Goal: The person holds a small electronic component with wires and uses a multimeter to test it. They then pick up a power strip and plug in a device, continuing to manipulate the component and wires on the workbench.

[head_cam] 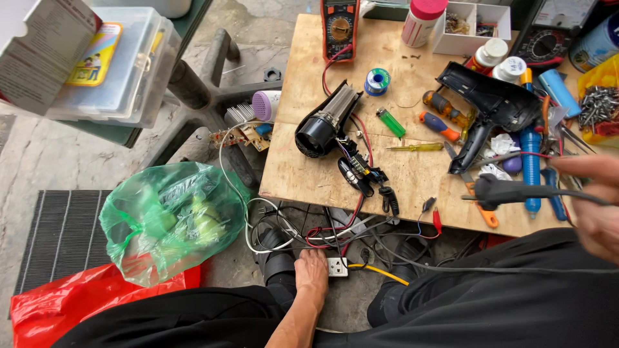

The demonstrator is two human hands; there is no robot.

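Note:
My left hand (312, 270) reaches down between my knees to the floor and grips a white socket block (337, 266) among tangled cables. My right hand (596, 206), blurred at the right edge, is closed on the black cable of a black plug (498, 191) held over the front edge of the wooden board (412, 174). A stripped hair dryer core (325, 122) with wired circuit parts lies mid-board. Its black housing (490, 103) lies to the right.
On the board are an orange multimeter (340, 26), a solder spool (377, 80), a green lighter (391, 122), screwdrivers (440, 125), a blue desoldering pump (530, 167) and bottles. A green plastic bag (167, 219) and a red bag (64, 303) lie on the floor to the left.

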